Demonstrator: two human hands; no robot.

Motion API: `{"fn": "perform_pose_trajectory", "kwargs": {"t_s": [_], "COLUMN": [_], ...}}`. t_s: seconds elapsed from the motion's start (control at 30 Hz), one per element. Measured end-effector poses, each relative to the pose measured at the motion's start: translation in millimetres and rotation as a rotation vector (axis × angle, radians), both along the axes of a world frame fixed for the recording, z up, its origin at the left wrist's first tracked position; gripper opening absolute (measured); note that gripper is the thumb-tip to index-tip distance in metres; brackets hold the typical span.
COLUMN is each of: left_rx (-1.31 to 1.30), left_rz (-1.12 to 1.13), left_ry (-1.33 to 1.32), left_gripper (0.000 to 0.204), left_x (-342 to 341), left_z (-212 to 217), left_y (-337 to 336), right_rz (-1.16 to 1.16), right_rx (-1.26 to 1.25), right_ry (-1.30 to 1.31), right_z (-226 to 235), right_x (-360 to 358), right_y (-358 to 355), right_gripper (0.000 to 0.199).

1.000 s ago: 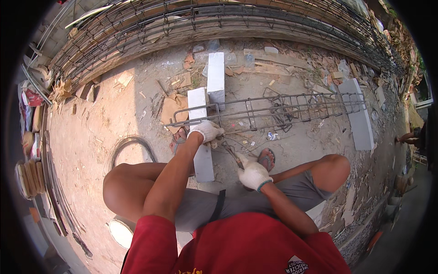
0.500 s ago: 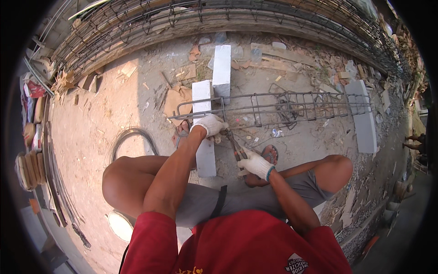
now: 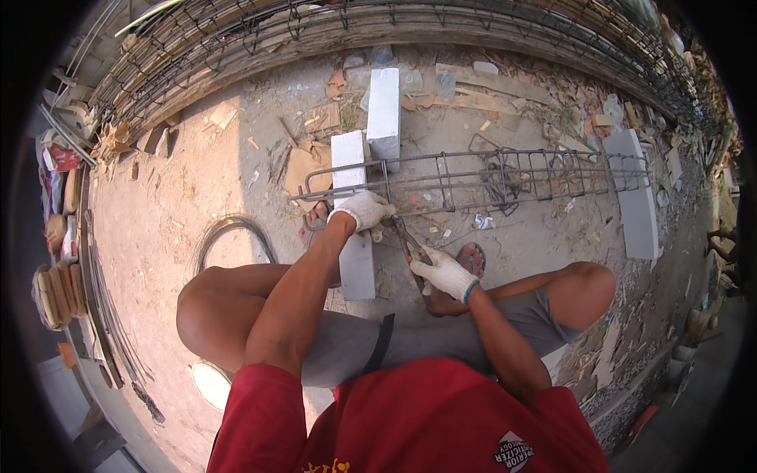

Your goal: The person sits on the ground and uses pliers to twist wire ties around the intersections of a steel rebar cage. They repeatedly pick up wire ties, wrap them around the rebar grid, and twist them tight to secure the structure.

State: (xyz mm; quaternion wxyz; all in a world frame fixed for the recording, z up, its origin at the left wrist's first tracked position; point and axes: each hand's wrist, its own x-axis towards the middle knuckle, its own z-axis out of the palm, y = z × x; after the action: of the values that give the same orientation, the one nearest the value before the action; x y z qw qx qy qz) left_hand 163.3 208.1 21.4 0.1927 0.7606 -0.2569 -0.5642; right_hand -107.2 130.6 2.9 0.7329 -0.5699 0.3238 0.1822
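A person squatted on dusty ground, both hands in white work gloves. The left hand [image 3: 363, 210] was closed around the near left end of a rebar cage [image 3: 481, 177], gripping a bar where the cage rested on a grey block [image 3: 352, 213]. The right hand [image 3: 446, 274] was clenched around the handles of pliers [image 3: 408, 244], whose tip pointed up and left toward the left hand; whether the tip touched the cage could not be told.

The cage lay on its side, running from the left hand far to the right, where its other end rested on a second long grey block [image 3: 637, 197]. A third block [image 3: 384, 114] lay just beyond the cage, farther from the person. A sandalled foot [image 3: 461, 272] showed just beside the right hand. Bare knees spread to the left and right, above grey shorts and a red shirt.

A coil of dark wire [image 3: 233, 240] lay on the ground to the left. Scraps of wood and cardboard littered the far ground, and long rebar cages [image 3: 331, 31] were stacked along the far edge.
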Motion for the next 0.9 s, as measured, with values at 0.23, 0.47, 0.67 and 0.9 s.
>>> {"fn": "perform_pose_trajectory", "kwargs": {"t_s": [0.23, 0.47, 0.67, 0.9], "left_rx": [-0.029, -0.026, -0.016, -0.029], "left_rz": [0.006, -0.023, 0.009, -0.003], "left_ry": [0.009, 0.012, 0.032, 0.013], "left_gripper": [0.036, 0.035, 0.035, 0.037], "left_x": [-0.8, -0.6, -2.6, -1.9], "left_z": [-0.6, -1.0, 0.9, 1.9], "left_y": [1.8, 1.1, 0.3, 0.8], "right_rz": [-0.037, -0.092, -0.036, 0.196], "right_rx": [0.168, 0.308, 0.315, -0.979], "right_ry": [0.047, 0.036, 0.031, 0.161], "right_z": [9.4, 16.0, 3.4, 40.6], "right_x": [2.8, 1.7, -0.1, 6.6], "right_y": [-1.2, 8.9, 13.7, 26.6], "right_gripper": [0.046, 0.05, 0.051, 0.052]}}
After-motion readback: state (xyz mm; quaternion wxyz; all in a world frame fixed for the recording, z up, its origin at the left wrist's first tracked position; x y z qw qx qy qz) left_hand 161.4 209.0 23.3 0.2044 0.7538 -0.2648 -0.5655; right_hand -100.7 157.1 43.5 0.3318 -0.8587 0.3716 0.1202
